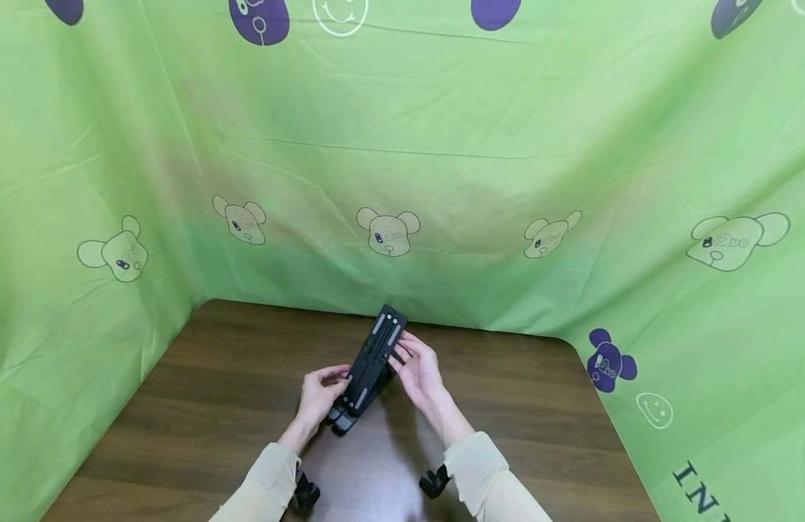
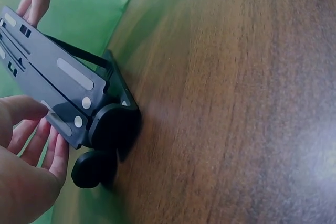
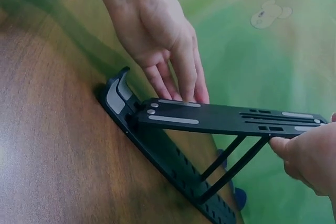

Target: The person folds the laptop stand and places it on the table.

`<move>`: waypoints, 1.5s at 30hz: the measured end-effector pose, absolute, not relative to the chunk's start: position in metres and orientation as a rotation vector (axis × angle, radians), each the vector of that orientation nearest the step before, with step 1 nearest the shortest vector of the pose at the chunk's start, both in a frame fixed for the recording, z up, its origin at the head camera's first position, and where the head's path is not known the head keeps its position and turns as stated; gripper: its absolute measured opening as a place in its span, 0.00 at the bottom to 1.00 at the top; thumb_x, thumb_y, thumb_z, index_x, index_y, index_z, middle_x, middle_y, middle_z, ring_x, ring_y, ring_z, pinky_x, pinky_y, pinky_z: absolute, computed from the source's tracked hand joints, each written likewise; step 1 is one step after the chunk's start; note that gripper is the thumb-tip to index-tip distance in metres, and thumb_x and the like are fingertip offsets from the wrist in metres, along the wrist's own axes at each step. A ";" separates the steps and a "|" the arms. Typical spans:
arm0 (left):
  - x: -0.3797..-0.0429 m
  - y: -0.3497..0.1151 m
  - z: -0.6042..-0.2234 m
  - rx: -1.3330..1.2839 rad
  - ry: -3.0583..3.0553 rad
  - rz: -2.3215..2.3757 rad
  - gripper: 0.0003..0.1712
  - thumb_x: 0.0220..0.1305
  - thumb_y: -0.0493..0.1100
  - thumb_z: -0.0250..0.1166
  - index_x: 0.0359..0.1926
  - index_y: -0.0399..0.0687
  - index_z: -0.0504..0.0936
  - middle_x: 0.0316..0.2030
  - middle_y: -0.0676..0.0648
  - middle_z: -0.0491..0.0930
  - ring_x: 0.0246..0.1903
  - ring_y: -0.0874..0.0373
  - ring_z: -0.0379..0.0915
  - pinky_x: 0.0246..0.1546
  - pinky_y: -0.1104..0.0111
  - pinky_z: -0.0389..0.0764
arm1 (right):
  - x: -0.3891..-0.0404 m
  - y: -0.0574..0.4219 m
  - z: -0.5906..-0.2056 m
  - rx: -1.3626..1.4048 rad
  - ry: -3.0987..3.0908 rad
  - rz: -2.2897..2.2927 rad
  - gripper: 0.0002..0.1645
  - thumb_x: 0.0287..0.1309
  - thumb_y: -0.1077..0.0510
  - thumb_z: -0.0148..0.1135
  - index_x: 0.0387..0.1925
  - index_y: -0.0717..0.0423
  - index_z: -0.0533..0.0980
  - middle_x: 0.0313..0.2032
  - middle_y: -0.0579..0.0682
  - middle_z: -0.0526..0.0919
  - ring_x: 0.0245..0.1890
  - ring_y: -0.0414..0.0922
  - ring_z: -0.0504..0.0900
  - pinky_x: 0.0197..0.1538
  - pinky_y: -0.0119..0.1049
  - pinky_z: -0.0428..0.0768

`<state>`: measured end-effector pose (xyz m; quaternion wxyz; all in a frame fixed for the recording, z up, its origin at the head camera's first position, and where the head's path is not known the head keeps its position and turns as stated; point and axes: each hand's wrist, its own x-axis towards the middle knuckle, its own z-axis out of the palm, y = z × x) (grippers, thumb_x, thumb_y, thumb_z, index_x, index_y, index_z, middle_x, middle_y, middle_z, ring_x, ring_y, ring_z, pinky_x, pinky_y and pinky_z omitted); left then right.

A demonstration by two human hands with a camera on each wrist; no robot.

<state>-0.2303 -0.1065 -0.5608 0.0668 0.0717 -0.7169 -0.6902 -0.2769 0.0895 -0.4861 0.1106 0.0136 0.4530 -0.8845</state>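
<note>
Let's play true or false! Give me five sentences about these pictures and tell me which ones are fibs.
1. The left hand and right hand both touch the black stand. True.
2. The black stand is folded flat. False: bars prop its top plate up.
3. The table is white. False: the table is brown.
4. The green cloth has cartoon animal faces on it. True.
5. The sleeves are red. False: the sleeves are pale cream.

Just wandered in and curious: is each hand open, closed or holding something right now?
Left hand: holding a rigid, black, flat-panelled folding stand by its side edge.
Right hand: holding the same stand near its raised end.
</note>
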 end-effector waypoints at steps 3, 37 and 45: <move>-0.231 -0.106 -0.561 0.213 -2.161 -2.072 0.19 0.66 0.25 0.68 0.57 0.24 0.87 0.50 0.29 0.91 0.42 0.59 0.86 0.40 0.82 0.80 | -0.276 0.088 -0.485 0.058 1.332 -2.611 0.18 0.80 0.66 0.43 0.64 0.66 0.70 0.52 0.48 0.85 0.57 0.42 0.84 0.61 0.37 0.84; -0.194 -0.111 -0.596 0.161 -2.774 -1.011 0.36 0.59 0.44 0.80 0.62 0.25 0.82 0.48 0.27 0.86 0.45 0.30 0.86 0.50 0.39 0.87 | -0.288 0.115 -0.475 -0.108 1.586 -2.346 0.39 0.79 0.69 0.42 0.85 0.72 0.48 0.84 0.72 0.54 0.79 0.54 0.66 0.65 0.28 0.82; -0.198 -0.119 -0.597 0.228 -2.742 -1.253 0.36 0.56 0.40 0.80 0.63 0.24 0.82 0.49 0.30 0.90 0.51 0.40 0.87 0.58 0.46 0.87 | -0.287 0.115 -0.477 -0.100 1.507 -2.358 0.39 0.82 0.68 0.39 0.86 0.71 0.44 0.86 0.71 0.49 0.85 0.60 0.55 0.68 0.29 0.81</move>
